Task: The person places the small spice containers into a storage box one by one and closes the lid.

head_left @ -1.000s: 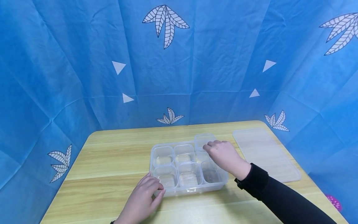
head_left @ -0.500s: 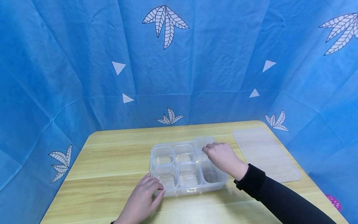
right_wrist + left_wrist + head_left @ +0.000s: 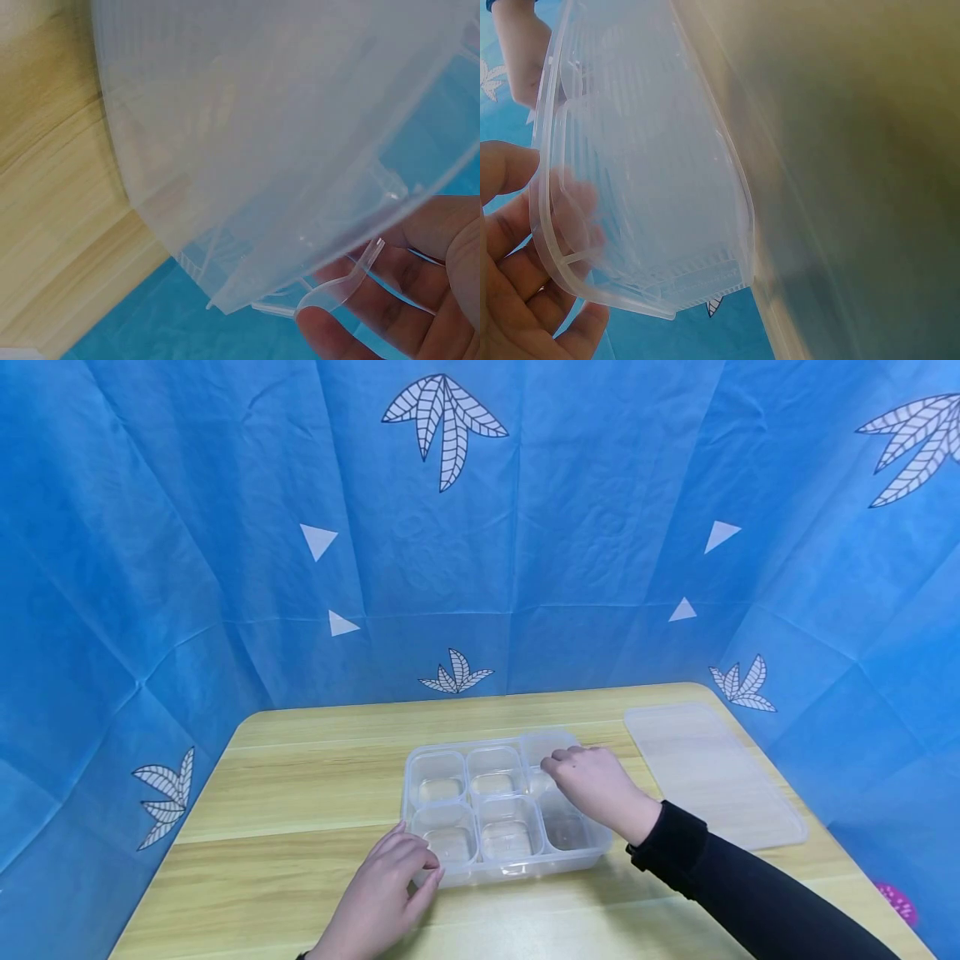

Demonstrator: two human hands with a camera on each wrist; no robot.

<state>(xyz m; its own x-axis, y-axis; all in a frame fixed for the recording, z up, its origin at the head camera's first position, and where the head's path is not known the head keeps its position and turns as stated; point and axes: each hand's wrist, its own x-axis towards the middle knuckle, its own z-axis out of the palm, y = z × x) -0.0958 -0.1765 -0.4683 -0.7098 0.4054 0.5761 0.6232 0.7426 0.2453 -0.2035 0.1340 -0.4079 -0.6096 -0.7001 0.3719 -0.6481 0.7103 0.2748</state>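
Note:
A clear plastic box (image 3: 517, 868) stands on the table, with several small clear cups (image 3: 437, 777) in two rows inside it. My left hand (image 3: 386, 881) holds the box's front left corner; in the left wrist view its thumb and fingers (image 3: 506, 165) bend about the rim. At the back right corner, my right hand (image 3: 596, 781) pinches the rim of one small clear cup (image 3: 546, 743), which sits slightly higher than its neighbours. In the right wrist view this cup's edge (image 3: 337, 291) shows between thumb and fingers, partly behind the box wall.
A flat translucent lid (image 3: 712, 777) lies on the wooden table (image 3: 300, 777) to the right, near the table's edge. Blue patterned cloth (image 3: 585, 527) hangs behind the table and along both sides.
My right hand has lowered the back right cup a little into the box, shifting slightly down and left. The left hand stays at its corner.

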